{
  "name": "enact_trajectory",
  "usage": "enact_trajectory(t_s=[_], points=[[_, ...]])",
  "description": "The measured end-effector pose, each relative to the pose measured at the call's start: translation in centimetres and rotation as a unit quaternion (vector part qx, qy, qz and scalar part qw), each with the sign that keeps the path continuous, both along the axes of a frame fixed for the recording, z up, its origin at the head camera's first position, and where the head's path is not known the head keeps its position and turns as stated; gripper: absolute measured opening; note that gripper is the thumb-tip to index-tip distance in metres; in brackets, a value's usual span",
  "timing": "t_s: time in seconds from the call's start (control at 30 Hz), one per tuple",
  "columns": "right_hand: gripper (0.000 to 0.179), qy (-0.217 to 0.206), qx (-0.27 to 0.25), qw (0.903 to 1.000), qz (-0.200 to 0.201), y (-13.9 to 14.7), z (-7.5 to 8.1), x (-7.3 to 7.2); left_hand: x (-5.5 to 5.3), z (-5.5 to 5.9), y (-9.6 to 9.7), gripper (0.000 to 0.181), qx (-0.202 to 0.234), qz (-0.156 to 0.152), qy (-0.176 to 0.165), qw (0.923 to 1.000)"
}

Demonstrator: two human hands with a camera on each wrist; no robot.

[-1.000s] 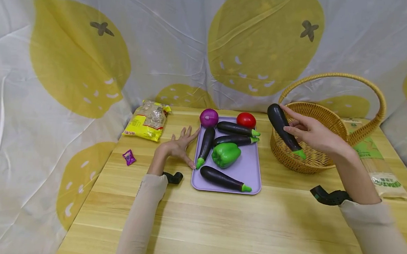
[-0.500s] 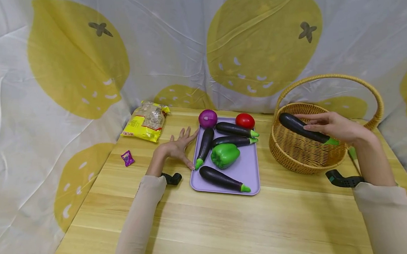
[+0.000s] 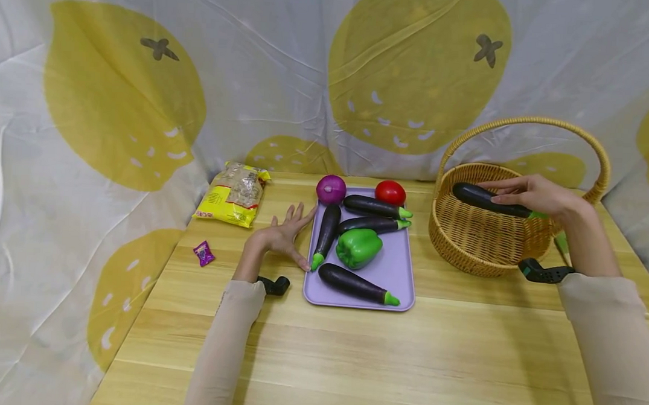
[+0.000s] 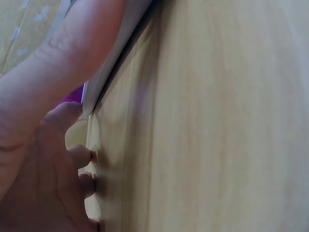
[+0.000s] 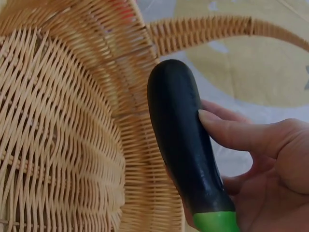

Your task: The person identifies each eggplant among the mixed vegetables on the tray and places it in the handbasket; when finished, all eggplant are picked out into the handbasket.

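Note:
In my right hand [image 3: 545,196] I grip a dark purple eggplant [image 5: 181,130] with a green stem end, thumb on one side and fingers on the other. It is held above the opening of the wicker basket [image 3: 463,263], roughly level in the head view. My left hand [image 3: 282,237] rests beside the lilac tray [image 3: 400,272], fingers spread, with the thumb and index finger at its left edge. On the tray lie several eggplants [image 3: 353,284], a green bell pepper [image 3: 359,248], a purple onion [image 3: 331,189] and a red tomato [image 3: 391,193].
A yellow snack bag [image 3: 235,194] lies at the back left, with a small purple candy packet [image 3: 204,254] in front of it. The basket's tall handle [image 3: 529,121] arches over it. A patterned cloth [image 3: 286,74] hangs behind the wooden table [image 3: 350,361].
My right hand has carried the eggplant rightward from the basket's left rim to over its opening, turning it closer to level. The left hand has stayed by the tray.

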State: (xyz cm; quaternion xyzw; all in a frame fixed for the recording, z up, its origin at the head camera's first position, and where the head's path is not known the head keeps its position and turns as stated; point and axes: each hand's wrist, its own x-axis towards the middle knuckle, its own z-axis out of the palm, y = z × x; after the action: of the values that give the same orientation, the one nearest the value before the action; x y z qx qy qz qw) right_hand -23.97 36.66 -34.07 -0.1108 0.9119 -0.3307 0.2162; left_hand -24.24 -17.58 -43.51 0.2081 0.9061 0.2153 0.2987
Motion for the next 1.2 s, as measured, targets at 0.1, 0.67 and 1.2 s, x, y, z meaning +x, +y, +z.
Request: enact_trajectory(t_s=[0.1,0.67,1.2], points=[[0.049,0.013,0.017,0.9998,-0.002,0.2,-0.5,-0.6,0.1,0.1,0.0,0.145,-0.004,-0.001,0.002,1.0000],[0.043,0.044,0.003,0.9985,-0.032,0.5,-3.9,-4.2,-0.1,-0.2,0.0,0.147,-0.003,0.002,0.005,1.0000],[0.045,0.061,0.033,0.9973,-0.023,1.3,-5.4,-5.2,0.0,0.0,0.0,0.147,-0.006,0.002,0.005,1.0000]])
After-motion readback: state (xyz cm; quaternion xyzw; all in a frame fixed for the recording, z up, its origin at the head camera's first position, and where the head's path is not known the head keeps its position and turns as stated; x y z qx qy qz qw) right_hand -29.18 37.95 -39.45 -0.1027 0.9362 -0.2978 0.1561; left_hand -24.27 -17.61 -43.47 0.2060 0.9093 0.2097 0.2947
